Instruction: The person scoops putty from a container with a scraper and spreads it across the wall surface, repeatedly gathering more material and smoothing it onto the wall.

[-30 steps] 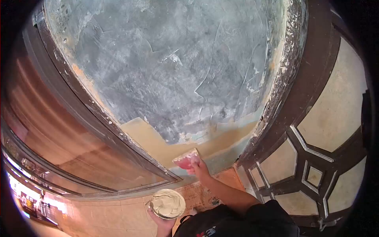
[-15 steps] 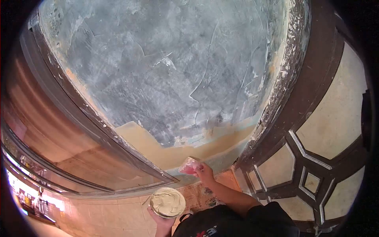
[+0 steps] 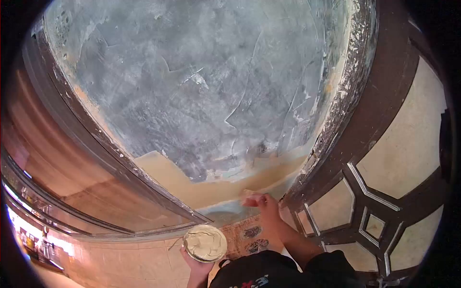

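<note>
My left hand [image 3: 196, 265] holds a round tub of cream-coloured paste [image 3: 205, 243] from below, near the bottom centre; its surface is swirled. A thin stick or handle juts out at the tub's left side. Up and to the right, my right hand [image 3: 263, 201] is closed on a reddish, flat-edged spreader [image 3: 250, 198], seen almost edge-on. The spreader is at the lower part of the wall, over the tan and pale blue band [image 3: 225, 189]; whether it touches the surface is unclear. Grey, patchy plaster [image 3: 201, 110] covers the wall above.
A dark, paint-chipped frame [image 3: 343, 105] edges the wall at right, beside a panelled brown door [image 3: 394, 192]. On the left are another chipped frame [image 3: 91, 120] and a brown glossy surface [image 3: 72, 158]. Below lie pinkish floor tiles [image 3: 125, 259] and a patterned patch [image 3: 247, 237].
My right hand has moved right and slightly up with the spreader, which has turned to a thinner profile. The view has shifted a little; the tub remains in my left hand.
</note>
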A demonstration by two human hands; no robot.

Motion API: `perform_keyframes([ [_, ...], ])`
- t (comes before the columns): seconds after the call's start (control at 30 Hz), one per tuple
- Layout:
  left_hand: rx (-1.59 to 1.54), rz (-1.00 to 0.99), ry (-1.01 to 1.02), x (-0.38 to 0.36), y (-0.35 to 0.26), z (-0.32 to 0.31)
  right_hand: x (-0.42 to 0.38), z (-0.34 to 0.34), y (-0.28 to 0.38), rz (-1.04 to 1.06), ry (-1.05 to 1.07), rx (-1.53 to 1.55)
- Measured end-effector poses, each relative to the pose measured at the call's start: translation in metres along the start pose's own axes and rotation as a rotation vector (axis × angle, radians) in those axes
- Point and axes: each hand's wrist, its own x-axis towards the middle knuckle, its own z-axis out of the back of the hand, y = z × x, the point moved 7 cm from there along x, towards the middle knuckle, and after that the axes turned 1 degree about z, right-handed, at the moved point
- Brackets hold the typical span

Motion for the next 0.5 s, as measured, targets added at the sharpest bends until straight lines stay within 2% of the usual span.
perform_keyframes([
  [0.07,-0.040,0.029,0.025,-0.001,0.002,-0.016,-0.002,-0.024,0.018,0.076,0.045,0.012],
  [0.13,-0.097,0.062,0.048,0.002,0.003,-0.031,-0.005,-0.053,0.038,0.052,0.323,0.203],
  [0.17,-0.092,0.067,0.051,0.003,0.004,-0.031,-0.008,-0.053,0.044,0.049,0.316,0.205],
  [0.23,-0.027,0.020,0.029,0.003,0.001,-0.027,-0.023,-0.070,0.040,-0.242,0.523,0.379],
  [0.27,-0.026,0.018,0.028,0.003,0.001,-0.021,-0.029,-0.078,0.029,-0.241,0.525,0.381],
  [0.33,0.116,-0.135,-0.023,0.004,-0.005,0.007,-0.055,-0.102,-0.003,-0.633,0.595,0.582],
  [0.37,0.187,-0.210,-0.049,0.003,-0.007,0.022,-0.059,-0.105,-0.005,-0.635,0.600,0.583],
  [0.43,0.297,-0.319,-0.088,-0.001,-0.015,0.033,-0.068,-0.104,0.019,-0.770,0.645,0.758],
  [0.5,0.329,-0.321,-0.061,-0.010,-0.025,0.019,-0.062,-0.115,0.038,-0.701,0.611,0.806],
])
